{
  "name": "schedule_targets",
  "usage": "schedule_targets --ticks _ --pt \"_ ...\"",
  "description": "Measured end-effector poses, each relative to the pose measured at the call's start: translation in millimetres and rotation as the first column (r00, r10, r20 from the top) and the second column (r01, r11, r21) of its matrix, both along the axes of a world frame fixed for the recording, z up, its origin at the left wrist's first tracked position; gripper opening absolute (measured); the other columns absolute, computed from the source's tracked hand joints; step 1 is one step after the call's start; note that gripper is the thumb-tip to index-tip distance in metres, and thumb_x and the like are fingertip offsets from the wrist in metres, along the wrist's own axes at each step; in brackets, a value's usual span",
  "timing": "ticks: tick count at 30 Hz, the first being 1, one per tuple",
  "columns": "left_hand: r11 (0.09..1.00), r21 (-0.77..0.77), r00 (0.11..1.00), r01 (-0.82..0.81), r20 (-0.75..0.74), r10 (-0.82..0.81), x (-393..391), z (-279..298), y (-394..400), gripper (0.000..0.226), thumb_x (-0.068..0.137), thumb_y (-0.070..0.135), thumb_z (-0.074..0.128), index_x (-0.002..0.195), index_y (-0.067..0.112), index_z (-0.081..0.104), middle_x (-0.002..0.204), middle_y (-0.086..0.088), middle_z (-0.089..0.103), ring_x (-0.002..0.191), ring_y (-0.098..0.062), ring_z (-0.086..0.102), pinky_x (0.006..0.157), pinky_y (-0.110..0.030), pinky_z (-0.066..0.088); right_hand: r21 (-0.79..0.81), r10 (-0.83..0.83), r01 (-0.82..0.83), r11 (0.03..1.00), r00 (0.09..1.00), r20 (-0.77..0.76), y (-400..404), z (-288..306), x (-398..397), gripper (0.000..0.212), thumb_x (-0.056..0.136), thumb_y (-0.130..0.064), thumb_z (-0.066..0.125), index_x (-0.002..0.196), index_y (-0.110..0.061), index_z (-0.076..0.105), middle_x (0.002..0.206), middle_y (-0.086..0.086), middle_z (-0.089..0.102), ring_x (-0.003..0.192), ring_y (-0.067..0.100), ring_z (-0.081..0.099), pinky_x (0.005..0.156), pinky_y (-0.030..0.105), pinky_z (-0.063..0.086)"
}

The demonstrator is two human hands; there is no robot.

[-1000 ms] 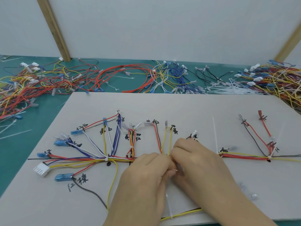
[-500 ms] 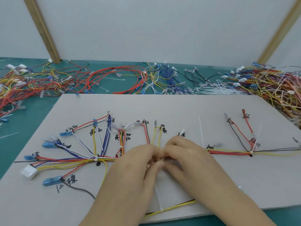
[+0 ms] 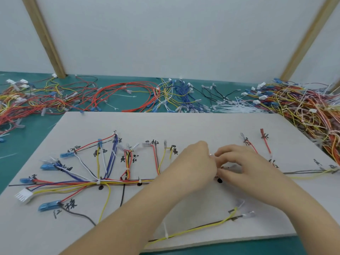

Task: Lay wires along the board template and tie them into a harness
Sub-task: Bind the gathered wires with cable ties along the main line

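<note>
A grey board template (image 3: 184, 124) carries hand-written labels and black dots. The wire harness (image 3: 117, 181) runs along it as a trunk of red, yellow, blue and black wires, with branches ending in blue terminals (image 3: 48, 206) and a white connector (image 3: 24, 195). White ties (image 3: 98, 181) bind the trunk on the left. My left hand (image 3: 195, 162) and my right hand (image 3: 239, 162) meet over the trunk just above a black dot (image 3: 219, 180). Their fingertips pinch a small pale cable tie (image 3: 211, 154) there. The trunk under the hands is hidden.
Loose red, yellow and blue wires (image 3: 117, 94) lie in heaps on the green table behind the board. A pile of white cable ties (image 3: 237, 107) sits at back right, beside a tangled wire heap (image 3: 303, 107). Two wooden posts (image 3: 44, 37) lean against the white wall.
Both hands have moved right along the trunk, from the middle dot to the following one. A tie now shows on the trunk where they were before.
</note>
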State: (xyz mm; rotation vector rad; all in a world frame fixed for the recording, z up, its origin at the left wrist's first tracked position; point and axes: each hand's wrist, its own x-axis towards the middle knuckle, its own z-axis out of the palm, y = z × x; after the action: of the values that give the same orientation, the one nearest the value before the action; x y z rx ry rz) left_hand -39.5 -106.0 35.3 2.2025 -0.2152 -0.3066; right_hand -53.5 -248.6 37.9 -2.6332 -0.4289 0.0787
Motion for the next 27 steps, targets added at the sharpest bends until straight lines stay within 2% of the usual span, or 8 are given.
schedule_targets --ticks 2,4,7,10,14,16,21,27 --pt "0.991 -0.130 0.999 -0.034 -0.038 0.030 2.8 -4.7 -3.9 0.029 0.093 0.021 0.048 0.120 0.012 0.050 0.104 0.001 0.060 0.096 -0.019 0.057 0.086 -0.030 0.047 0.037 0.025 -0.025 0.999 1.000 0.011 0.2 -1.1 -1.4 0.021 0.080 -0.022 0.065 0.069 -0.038 0.059 0.102 -0.025 0.055 0.108 0.008 0.046 0.090 0.019 0.032" --pt "0.967 -0.250 0.999 -0.054 -0.008 0.054 1.4 -6.6 -3.9 0.007 0.089 0.018 0.055 0.095 0.018 0.058 0.084 0.004 0.060 0.082 -0.017 0.058 0.079 -0.030 0.048 0.061 0.018 -0.020 0.998 0.999 0.031 -0.5 -2.5 -4.0 0.026 0.077 -0.018 0.066 0.066 -0.040 0.058 0.098 -0.023 0.058 0.104 0.006 0.048 0.087 0.013 0.033" --pt "0.962 -0.272 0.992 -0.013 0.115 0.046 -3.7 -5.9 2.0 0.023 0.083 0.013 0.061 0.064 0.025 0.055 0.071 0.003 0.062 0.068 -0.014 0.055 0.072 -0.030 0.047 0.062 0.007 -0.012 0.998 0.996 0.087 -3.7 -7.8 -7.6 0.022 0.076 -0.018 0.068 0.071 -0.039 0.062 0.091 -0.018 0.060 0.097 0.005 0.049 0.081 0.005 0.031" --pt "0.983 -0.171 0.967 0.068 0.252 -0.023 -17.5 -4.6 6.9 0.018 0.081 0.018 0.064 0.066 0.025 0.059 0.067 0.006 0.063 0.063 -0.004 0.051 0.063 -0.019 0.040 -0.004 0.021 -0.021 1.000 0.989 0.149 -3.9 -13.7 -8.9 0.003 0.080 -0.020 0.066 0.079 -0.021 0.069 0.089 -0.012 0.060 0.095 0.012 0.050 0.079 0.010 0.034" --pt "0.987 -0.111 0.880 0.117 0.473 -0.051 -38.3 -12.1 2.7 0.015 0.083 0.023 0.058 0.069 0.022 0.060 0.064 0.010 0.053 0.066 0.001 0.042 0.063 -0.008 0.032 -0.088 0.122 -0.097 0.991 0.927 0.356 -0.1 -12.8 -12.7 0.026 0.071 -0.026 0.046 0.066 -0.012 0.066 0.080 0.001 0.063 0.080 0.024 0.060 0.063 0.032 0.051" --pt "0.990 -0.080 0.843 0.118 0.535 -0.057 -45.1 -14.7 0.0 0.013 0.081 0.028 0.049 0.068 0.028 0.052 0.062 0.013 0.043 0.065 -0.001 0.036 0.063 -0.009 0.030 -0.164 0.170 -0.111 0.980 0.898 0.405 1.2 -12.4 -13.1 0.026 0.067 -0.021 0.041 0.062 -0.010 0.064 0.078 0.004 0.064 0.076 0.026 0.063 0.055 0.038 0.053" --pt "0.991 -0.075 0.819 0.107 0.572 -0.045 -48.1 -18.8 -1.6 0.023 0.083 0.028 0.045 0.065 0.036 0.034 0.059 0.015 0.033 0.060 0.003 0.036 0.061 -0.008 0.029 -0.176 0.191 -0.128 0.976 0.893 0.407 4.0 -15.1 -11.8 0.025 0.067 -0.019 0.041 0.059 -0.009 0.062 0.075 0.003 0.064 0.079 0.025 0.063 0.052 0.033 0.054" --pt "0.990 -0.107 0.841 0.089 0.541 -0.017 -44.4 -17.3 -6.0 0.021 0.079 0.027 0.045 0.060 0.029 0.036 0.058 0.013 0.037 0.061 0.003 0.037 0.061 -0.011 0.030 -0.133 0.146 -0.102 0.986 0.909 0.390 9.8 -15.8 -10.5 0.029 0.062 -0.020 0.035 0.058 -0.012 0.062 0.072 -0.003 0.065 0.075 0.016 0.062 0.053 0.026 0.048"
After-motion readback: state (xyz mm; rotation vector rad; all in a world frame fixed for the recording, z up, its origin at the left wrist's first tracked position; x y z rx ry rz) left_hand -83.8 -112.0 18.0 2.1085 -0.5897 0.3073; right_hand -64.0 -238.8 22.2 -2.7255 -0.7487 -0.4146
